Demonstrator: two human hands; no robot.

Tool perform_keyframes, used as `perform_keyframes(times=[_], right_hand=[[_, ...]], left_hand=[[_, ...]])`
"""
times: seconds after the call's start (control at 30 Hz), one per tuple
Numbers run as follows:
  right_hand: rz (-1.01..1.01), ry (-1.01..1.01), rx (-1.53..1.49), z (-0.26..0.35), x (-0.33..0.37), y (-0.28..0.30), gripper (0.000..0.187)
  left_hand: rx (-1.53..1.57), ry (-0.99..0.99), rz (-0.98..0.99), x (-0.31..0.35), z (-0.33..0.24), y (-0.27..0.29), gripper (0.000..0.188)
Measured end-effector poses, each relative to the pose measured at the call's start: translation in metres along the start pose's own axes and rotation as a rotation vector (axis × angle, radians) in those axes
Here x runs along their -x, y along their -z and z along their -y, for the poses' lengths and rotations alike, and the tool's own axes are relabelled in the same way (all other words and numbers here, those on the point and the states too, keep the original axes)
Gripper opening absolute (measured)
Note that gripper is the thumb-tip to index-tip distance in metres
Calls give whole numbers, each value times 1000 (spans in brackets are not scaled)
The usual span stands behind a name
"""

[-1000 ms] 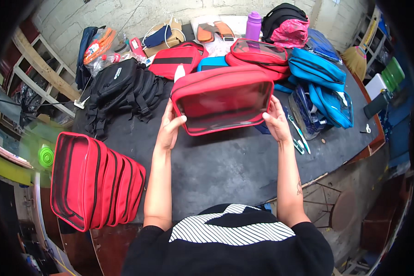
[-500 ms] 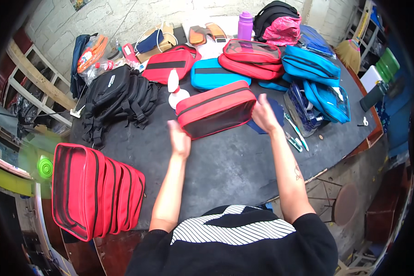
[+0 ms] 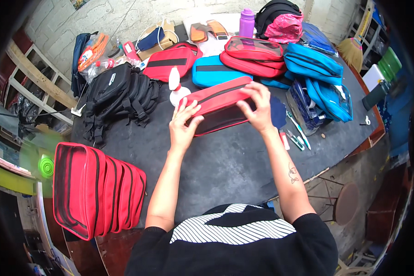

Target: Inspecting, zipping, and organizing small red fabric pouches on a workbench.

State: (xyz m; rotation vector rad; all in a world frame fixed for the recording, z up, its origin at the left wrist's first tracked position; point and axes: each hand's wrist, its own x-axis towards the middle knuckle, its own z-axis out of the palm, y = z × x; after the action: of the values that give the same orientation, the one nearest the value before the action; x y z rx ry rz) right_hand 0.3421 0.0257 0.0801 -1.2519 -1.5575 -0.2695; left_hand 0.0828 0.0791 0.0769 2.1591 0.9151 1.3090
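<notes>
Near the middle of the dark table (image 3: 216, 170), I have one red case (image 3: 223, 97) between the two hands. The left hand (image 3: 183, 129) is at its left end, fingers bent over the upper edge and thumb in front; the right hand (image 3: 261, 110) has the other end, fingers curled on the top corner. From my remote seat I read this as a light hold, the palms well apart by the length of the case. It lies long side toward me, with its dark see-through panel (image 3: 218, 120) facing the wearer. I cannot tell whether its base bears fully on the table.

As for progress, several red cases stand packed side by side in a row (image 3: 89, 184) at the table's left edge; I judge that group to be in order. The case in hand is apart from it, well off to the right, so I count it as unfinished. A black zipper line runs along its top, but the hands cover both ends and I cannot confirm that it is fully closed.

A white bottle (image 3: 179, 96) stands just behind the left hand. Beyond lie a flat blue case (image 3: 202, 78) and stacked red cases (image 3: 253, 66); whether those need handling, I cannot tell.
</notes>
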Motion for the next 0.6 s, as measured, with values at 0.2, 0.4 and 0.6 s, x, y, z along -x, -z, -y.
perform_keyframes(times=[0.2, 0.4, 0.6], right_hand=[[-113, 193, 312, 14, 14, -7, 25], [-206, 56, 248, 10, 27, -14, 18], [-191, -156, -134, 4, 29, -3, 18]], left_hand=[[44, 177, -275, -9, 4, -26, 10], [346, 343, -321, -14, 12, -34, 13], [321, 185, -125, 3, 13, -14, 17]])
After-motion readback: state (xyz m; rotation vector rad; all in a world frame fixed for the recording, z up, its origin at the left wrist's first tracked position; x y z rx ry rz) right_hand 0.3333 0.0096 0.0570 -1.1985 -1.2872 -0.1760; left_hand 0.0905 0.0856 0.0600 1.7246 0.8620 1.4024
